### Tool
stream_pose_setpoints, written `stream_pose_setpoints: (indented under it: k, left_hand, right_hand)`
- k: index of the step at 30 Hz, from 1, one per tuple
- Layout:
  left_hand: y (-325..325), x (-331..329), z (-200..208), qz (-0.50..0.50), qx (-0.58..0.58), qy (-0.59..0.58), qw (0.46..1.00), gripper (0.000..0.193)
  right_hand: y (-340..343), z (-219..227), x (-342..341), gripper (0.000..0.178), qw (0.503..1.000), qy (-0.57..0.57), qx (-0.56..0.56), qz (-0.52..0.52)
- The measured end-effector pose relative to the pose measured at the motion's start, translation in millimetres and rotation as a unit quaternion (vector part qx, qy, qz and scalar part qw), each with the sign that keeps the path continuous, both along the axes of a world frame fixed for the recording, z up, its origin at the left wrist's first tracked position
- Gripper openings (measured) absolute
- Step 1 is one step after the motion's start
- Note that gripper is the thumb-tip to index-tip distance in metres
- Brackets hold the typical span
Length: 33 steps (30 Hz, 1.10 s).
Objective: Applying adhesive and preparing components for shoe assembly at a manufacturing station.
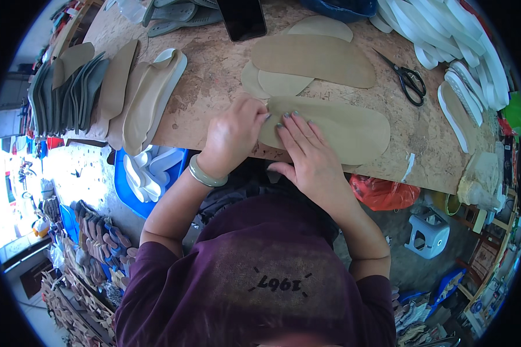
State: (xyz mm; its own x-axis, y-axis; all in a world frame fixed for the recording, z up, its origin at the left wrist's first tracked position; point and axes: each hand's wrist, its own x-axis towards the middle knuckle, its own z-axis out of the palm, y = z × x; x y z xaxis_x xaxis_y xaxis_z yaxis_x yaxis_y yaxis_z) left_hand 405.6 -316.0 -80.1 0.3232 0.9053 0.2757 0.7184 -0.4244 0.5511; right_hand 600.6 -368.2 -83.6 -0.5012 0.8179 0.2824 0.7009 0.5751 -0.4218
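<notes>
Tabletop (205, 72), right hand (314, 163) on insole (356, 128)

The person wears a dark plum-purple T-shirt (214, 254) with short sleeves (373, 301). A speckled brownish patch (283, 263) on it bears black print (279, 284) amid short slanted strokes. A smooth, rounded, pale grey-green bangle (202, 173) rings the left wrist (211, 166); the right hand (312, 156) has greyish-looking nails (296, 113).
</notes>
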Motion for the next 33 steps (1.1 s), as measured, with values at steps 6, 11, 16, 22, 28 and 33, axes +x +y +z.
stream_pose_setpoints:
  k: [6,11,16,22,28,33]
  left_hand:
    - [0.3,-6.0,-9.8,-0.075,0.043,-0.026,0.996,0.01]
    - [-0.5,-3.3,-6.5,0.105,-0.119,-0.109,0.981,0.017]
    - [6.2,-2.8,-6.9,0.054,-0.086,-0.062,0.993,0.017]
    - [7.0,-8.2,-7.6,-0.088,0.096,0.05,0.99,0.012]
    - [2.4,-6.7,-34.9,0.115,-0.251,-0.315,0.908,0.015]
    - [14.8,-14.5,-12.9,0.119,-0.426,-0.37,0.817,0.02]
  right_hand:
    - [0.5,-7.0,-3.0,0.061,1.0,0.001,0.011,-0.012]
    - [0.7,-5.9,-2.0,0.06,1.0,0.001,0.012,-0.009]
    - [-0.7,-5.2,-3.1,0.059,1.0,0.002,0.011,-0.015]
    - [-0.3,-8.0,-0.9,0.059,1.0,0.012,-0.003,-0.012]
    - [0.3,-3.7,-1.5,0.059,1.0,0.01,-0.007,-0.01]
    - [0.7,-6.9,1.5,0.06,1.0,0.019,-0.012,-0.012]
